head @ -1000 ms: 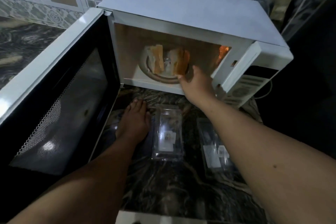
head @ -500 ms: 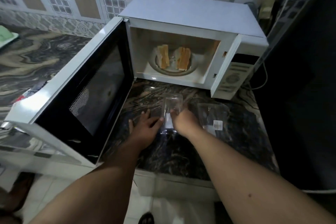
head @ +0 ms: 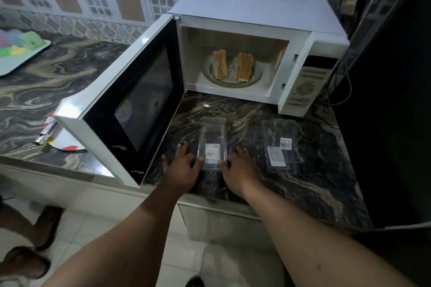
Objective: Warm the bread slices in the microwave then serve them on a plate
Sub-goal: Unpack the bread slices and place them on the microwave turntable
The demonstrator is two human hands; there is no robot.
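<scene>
— what sort of place is it?
— a home kitchen. a white microwave [head: 256, 53] stands open on a marbled stone counter [head: 70, 72], with bread [head: 233, 65] on its turntable.
— anything else?
— patterned tiles [head: 98, 0] line the wall, a tray [head: 23, 58] of coloured things sits at the left, and sandalled feet [head: 28, 251] stand on the tiled floor.

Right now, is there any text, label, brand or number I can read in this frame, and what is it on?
No text is legible.
Near clear container: white barcode sticker, print too small to read.
Far-right clear container: barcode sticker and a larger white label, both unreadable.
Microwave control panel: button markings blurred.
Packet behind the open door: red and white print, no words discernible.
</scene>
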